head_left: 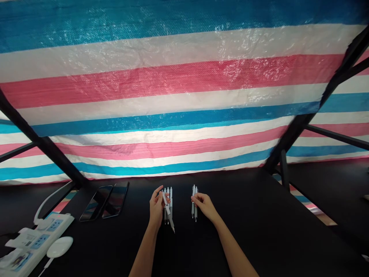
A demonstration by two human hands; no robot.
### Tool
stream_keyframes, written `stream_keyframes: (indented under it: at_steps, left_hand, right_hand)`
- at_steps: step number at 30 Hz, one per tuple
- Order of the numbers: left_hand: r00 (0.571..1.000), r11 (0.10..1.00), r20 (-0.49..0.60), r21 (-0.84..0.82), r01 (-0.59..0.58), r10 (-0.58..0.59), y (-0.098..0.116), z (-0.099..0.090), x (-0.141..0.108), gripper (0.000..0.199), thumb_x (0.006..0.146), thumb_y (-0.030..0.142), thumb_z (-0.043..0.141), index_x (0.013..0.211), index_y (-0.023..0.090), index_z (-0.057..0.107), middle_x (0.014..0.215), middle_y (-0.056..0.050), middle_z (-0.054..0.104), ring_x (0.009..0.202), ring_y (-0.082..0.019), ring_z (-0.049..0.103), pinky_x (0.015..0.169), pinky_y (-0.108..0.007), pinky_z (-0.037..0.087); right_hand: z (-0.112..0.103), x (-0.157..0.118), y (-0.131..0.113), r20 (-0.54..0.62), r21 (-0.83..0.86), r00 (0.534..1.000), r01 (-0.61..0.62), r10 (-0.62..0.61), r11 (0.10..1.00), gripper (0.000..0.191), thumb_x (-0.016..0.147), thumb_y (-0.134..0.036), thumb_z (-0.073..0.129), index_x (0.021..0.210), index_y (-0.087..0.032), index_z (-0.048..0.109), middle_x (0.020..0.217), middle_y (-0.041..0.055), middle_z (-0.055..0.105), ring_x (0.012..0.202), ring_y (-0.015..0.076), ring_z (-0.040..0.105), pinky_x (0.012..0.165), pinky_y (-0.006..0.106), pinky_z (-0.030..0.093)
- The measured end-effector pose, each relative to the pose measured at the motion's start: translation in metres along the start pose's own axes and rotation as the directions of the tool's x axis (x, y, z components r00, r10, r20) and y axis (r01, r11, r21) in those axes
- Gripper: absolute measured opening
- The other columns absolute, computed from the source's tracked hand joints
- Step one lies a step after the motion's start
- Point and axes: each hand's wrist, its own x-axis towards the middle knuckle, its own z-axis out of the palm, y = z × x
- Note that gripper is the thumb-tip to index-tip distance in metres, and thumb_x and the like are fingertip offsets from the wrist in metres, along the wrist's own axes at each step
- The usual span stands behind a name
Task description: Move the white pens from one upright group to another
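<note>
In my left hand (156, 211), a white and grey pen (167, 209) is pinched between thumb and fingers, tilted with its tip toward me. Beneath and beside it, several similar pens (171, 194) lie side by side on the black table (184, 246). To the right lies a smaller group of the same pens (196, 214), pointing the same way. My right hand (206, 205) is closed at this group, thumb and fingertips pinching a pen near its upper half. Its fingers partly cover the pens there.
Two dark phones (96, 204) lie at the left of the table. Closer on that side are a white power strip (40, 242) with plugs and a round white charger (60, 247). Black frame bars (291, 134) flank the table, and a striped tarp (173, 77) hangs behind.
</note>
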Motion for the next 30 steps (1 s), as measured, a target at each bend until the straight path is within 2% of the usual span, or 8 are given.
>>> stream_keyframes:
  at_steps: [3,8,21,24,28,30]
  left_hand:
    - [1.000,1.000,0.005,-0.016,0.002,-0.002,0.0009,0.0003,0.0000,0.051,0.073,0.046,0.061,0.116,0.019,0.052,0.069,-0.001,0.064,0.051,-0.010,0.054,0.057,-0.028,0.049]
    - [1.000,1.000,-0.004,0.002,0.009,-0.009,0.0027,0.0027,-0.0001,0.039,0.068,0.049,0.064,0.087,0.015,0.060,0.066,-0.001,0.060,0.050,-0.010,0.053,0.052,-0.025,0.046]
    - [1.000,1.000,0.023,0.021,-0.002,0.001,0.0040,0.0049,-0.0016,0.037,0.068,0.051,0.064,0.078,0.016,0.057,0.065,0.000,0.060,0.049,-0.010,0.052,0.052,-0.025,0.045]
    - [1.000,1.000,-0.011,0.010,-0.003,0.003,0.0020,0.0026,-0.0003,0.038,0.068,0.051,0.064,0.080,0.016,0.057,0.065,0.000,0.060,0.049,-0.009,0.052,0.052,-0.025,0.045]
    - [0.993,1.000,-0.112,0.005,-0.022,0.023,-0.0009,-0.0013,0.0016,0.048,0.071,0.051,0.061,0.105,0.020,0.050,0.069,0.001,0.061,0.053,-0.011,0.055,0.055,-0.026,0.046]
    - [0.987,1.000,-0.157,0.005,-0.028,0.028,-0.0024,-0.0020,0.0025,0.048,0.071,0.052,0.061,0.105,0.021,0.046,0.069,0.001,0.062,0.054,-0.011,0.056,0.056,-0.027,0.047]
  right_hand:
    - [0.0004,0.0005,0.0003,-0.002,0.000,1.000,0.001,-0.001,1.000,0.038,0.080,-0.048,0.052,0.058,-0.017,0.052,0.052,-0.0028,0.045,0.050,0.0111,0.043,0.051,0.023,0.035]
    - [0.0012,0.0010,0.0027,-0.010,-0.012,1.000,0.006,-0.006,1.000,0.039,0.080,-0.050,0.052,0.058,-0.017,0.052,0.051,-0.0029,0.045,0.048,0.0110,0.043,0.050,0.023,0.035]
    - [0.0007,0.0000,-0.0003,-0.013,-0.034,1.000,-0.003,0.003,0.999,0.039,0.080,-0.050,0.051,0.059,-0.017,0.054,0.051,-0.0026,0.046,0.049,0.0116,0.044,0.049,0.023,0.036]
    - [0.0010,0.0002,0.0009,-0.013,-0.029,1.000,-0.001,0.000,1.000,0.038,0.081,-0.049,0.051,0.060,-0.017,0.053,0.051,-0.0029,0.046,0.049,0.0115,0.044,0.050,0.023,0.036]
    - [0.0015,0.0003,0.0028,-0.010,-0.011,1.000,-0.001,0.001,1.000,0.037,0.081,-0.048,0.051,0.060,-0.017,0.053,0.051,-0.0031,0.046,0.049,0.0114,0.044,0.051,0.023,0.036]
    - [0.0016,0.0005,0.0033,-0.010,-0.011,1.000,0.000,-0.001,1.000,0.038,0.080,-0.049,0.051,0.060,-0.018,0.053,0.052,-0.0028,0.047,0.049,0.0117,0.045,0.050,0.024,0.036]
